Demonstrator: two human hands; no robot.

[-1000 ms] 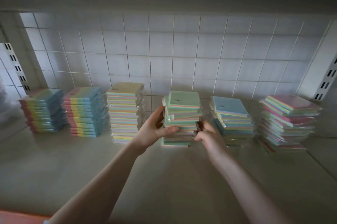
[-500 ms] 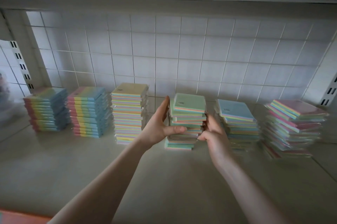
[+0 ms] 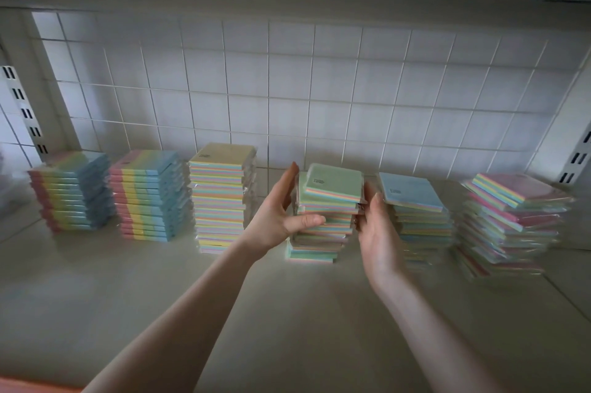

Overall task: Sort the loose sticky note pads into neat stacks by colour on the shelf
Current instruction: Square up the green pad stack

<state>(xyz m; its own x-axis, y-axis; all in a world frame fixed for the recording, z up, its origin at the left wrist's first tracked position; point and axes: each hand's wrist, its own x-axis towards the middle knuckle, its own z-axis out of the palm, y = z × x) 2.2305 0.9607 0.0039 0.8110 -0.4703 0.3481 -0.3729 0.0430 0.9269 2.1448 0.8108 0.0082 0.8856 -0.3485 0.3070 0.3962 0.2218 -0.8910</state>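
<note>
Head view: on the shelf (image 3: pixel 96 296), left of centre, the left hand (image 3: pixel 276 216) presses straight fingers and thumb against the green-topped stack (image 3: pixel 323 219); the right hand (image 3: pixel 377 229) lies flat against its other side, beside the blue-topped stack (image 3: pixel 419 216).

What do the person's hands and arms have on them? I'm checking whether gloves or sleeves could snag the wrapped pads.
Nothing visible. The left hand and right hand are bare, with no gloves, rings or watch in view, and both forearms are uncovered as far as the picture shows; no sleeve appears.
</note>
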